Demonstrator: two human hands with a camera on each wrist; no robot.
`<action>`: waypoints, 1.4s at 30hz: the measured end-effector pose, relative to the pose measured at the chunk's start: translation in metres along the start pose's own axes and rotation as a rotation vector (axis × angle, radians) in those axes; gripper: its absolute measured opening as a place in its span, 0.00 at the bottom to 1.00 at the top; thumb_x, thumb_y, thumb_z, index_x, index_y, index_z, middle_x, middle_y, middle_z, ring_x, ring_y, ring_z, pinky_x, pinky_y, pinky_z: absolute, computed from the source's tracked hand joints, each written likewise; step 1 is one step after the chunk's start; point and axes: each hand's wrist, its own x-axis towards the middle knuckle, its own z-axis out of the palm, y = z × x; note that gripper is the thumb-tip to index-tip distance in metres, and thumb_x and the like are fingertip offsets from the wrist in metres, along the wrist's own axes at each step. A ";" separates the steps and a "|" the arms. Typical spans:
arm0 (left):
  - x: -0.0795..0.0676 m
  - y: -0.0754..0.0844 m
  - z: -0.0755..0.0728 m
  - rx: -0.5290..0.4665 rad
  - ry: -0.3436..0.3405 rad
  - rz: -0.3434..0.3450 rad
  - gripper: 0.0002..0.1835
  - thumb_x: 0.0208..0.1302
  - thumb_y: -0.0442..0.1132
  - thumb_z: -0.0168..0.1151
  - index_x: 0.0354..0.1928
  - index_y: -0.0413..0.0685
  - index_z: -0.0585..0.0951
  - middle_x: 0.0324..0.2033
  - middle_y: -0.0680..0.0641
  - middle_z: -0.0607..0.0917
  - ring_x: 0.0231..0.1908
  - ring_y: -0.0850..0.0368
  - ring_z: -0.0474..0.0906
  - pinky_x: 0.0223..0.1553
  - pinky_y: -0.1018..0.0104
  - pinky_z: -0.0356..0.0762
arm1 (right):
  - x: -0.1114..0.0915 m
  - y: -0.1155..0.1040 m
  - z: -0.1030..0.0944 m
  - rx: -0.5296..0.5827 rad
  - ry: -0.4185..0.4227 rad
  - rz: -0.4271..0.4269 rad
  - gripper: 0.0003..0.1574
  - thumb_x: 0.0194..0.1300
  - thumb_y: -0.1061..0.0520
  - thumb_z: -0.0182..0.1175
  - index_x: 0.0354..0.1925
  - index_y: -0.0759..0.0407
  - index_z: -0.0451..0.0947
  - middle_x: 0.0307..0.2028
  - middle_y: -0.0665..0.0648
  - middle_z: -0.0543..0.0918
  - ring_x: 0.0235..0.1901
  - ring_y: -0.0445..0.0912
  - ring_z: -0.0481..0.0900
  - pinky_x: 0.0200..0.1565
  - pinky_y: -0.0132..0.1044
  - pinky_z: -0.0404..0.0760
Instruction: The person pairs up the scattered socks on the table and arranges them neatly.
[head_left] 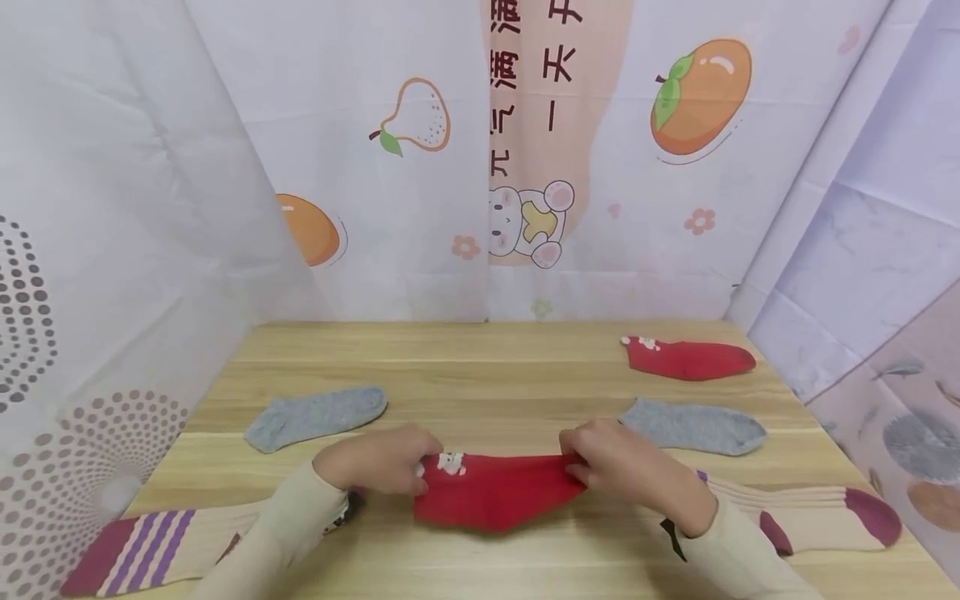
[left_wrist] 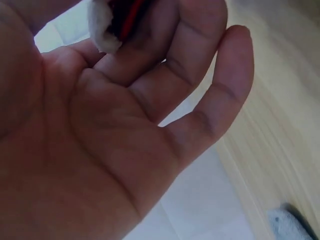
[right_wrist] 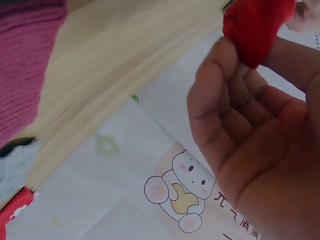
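Observation:
A red sock with a small white animal figure near its cuff is stretched sideways between both hands, close over the front of the table. My left hand pinches the cuff end; in the left wrist view the white trim of the red sock shows between the fingers. At the other end, my right hand pinches the toe between thumb and fingers, and the right wrist view shows that red tip poking up from the grip.
On the wooden table lie a second red sock at the back right, grey socks at left and right, and cream socks with maroon toes at front left and front right. A printed curtain stands behind.

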 end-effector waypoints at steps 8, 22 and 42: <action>0.002 0.010 0.015 -0.013 -0.044 -0.074 0.08 0.53 0.29 0.68 0.30 0.50 0.80 0.23 0.60 0.78 0.23 0.66 0.70 0.27 0.70 0.73 | -0.005 -0.001 0.007 0.000 -0.057 0.004 0.17 0.58 0.63 0.69 0.24 0.49 0.72 0.18 0.39 0.68 0.20 0.36 0.64 0.25 0.30 0.68; 0.004 0.015 0.022 0.019 -0.087 -0.094 0.09 0.52 0.30 0.69 0.29 0.51 0.79 0.22 0.59 0.76 0.21 0.66 0.69 0.24 0.70 0.71 | -0.003 -0.010 0.007 0.038 -0.159 0.088 0.15 0.59 0.65 0.68 0.24 0.52 0.73 0.17 0.43 0.67 0.20 0.37 0.61 0.23 0.31 0.64; 0.001 0.010 0.018 -0.027 -0.057 -0.149 0.18 0.57 0.50 0.72 0.40 0.53 0.73 0.24 0.57 0.76 0.24 0.62 0.69 0.26 0.68 0.69 | -0.006 -0.003 0.008 0.082 -0.221 0.181 0.11 0.58 0.58 0.72 0.30 0.53 0.77 0.22 0.43 0.73 0.23 0.38 0.68 0.28 0.32 0.71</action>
